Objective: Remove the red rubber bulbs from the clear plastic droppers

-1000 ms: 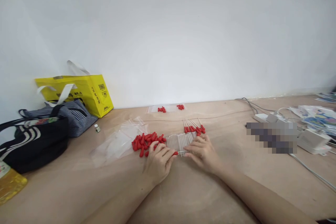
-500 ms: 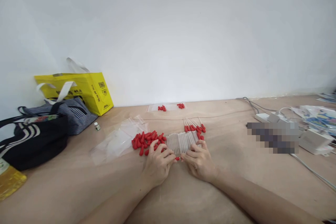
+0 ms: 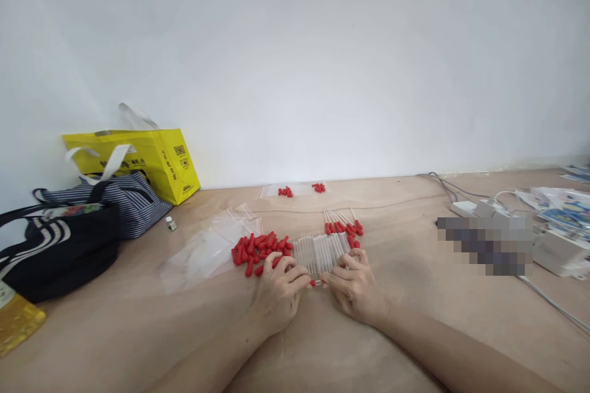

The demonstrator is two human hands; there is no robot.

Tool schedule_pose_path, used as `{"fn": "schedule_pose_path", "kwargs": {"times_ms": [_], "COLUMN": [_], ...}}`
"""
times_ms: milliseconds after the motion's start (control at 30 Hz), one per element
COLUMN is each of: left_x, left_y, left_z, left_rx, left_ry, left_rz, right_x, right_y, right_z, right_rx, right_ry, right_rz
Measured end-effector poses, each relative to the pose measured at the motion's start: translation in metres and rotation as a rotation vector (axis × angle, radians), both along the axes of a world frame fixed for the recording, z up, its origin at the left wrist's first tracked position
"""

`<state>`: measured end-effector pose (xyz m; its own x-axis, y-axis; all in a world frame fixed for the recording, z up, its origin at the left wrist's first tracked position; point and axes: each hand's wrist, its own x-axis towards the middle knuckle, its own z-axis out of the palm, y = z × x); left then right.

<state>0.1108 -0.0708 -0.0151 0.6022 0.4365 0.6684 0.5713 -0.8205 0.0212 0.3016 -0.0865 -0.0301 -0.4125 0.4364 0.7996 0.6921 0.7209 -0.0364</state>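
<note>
My left hand (image 3: pixel 278 290) and my right hand (image 3: pixel 354 287) meet fingertip to fingertip on the tan table (image 3: pixel 415 270). Between them they pinch a clear glass tube with a red rubber cap (image 3: pixel 313 282) at its end. Just beyond the fingers lies a row of clear glass tubes (image 3: pixel 319 252). A pile of loose red caps (image 3: pixel 257 247) sits beside my left hand. Several capped droppers (image 3: pixel 343 224) lie fanned out beyond my right hand.
Empty clear plastic bags (image 3: pixel 207 245) lie left of the caps. Two small bags holding red caps (image 3: pixel 299 189) rest by the wall. A yellow bag (image 3: pixel 147 159), a striped bag (image 3: pixel 124 199) and a black bag (image 3: pixel 59 245) stand at left. Cables and white adapters (image 3: pixel 553 245) lie at right.
Both hands drew back toward me from the tube row and came together, pinching one tube and a red cap between the fingertips.
</note>
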Motion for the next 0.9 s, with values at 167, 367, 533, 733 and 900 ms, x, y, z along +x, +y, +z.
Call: {"fn": "schedule_pose_path", "kwargs": {"times_ms": [167,367,533,733,900], "left_x": [-0.019,-0.057,-0.094,-0.113,-0.111], "left_y": [0.010,0.040,0.062,0.067,0.068], "left_z": [0.008,0.023,0.026,0.020,0.017], "left_rx": [-0.045,-0.346,-0.651,-0.785,-0.881], "left_ry": [-0.128,-0.487,-0.529,-0.462,-0.407], "left_rz": [0.122,0.504,0.750,0.846,0.823], "right_x": [0.018,0.030,0.021,0.006,0.001], "right_y": [0.005,0.029,0.059,0.083,0.089], "right_z": [0.000,0.018,0.044,0.043,0.036], "right_rx": [-0.039,-0.314,-0.734,-0.884,-0.938], "right_ry": [0.082,0.249,0.262,0.187,0.153], "right_rz": [-0.145,-0.351,-0.476,-0.573,-0.617]}}
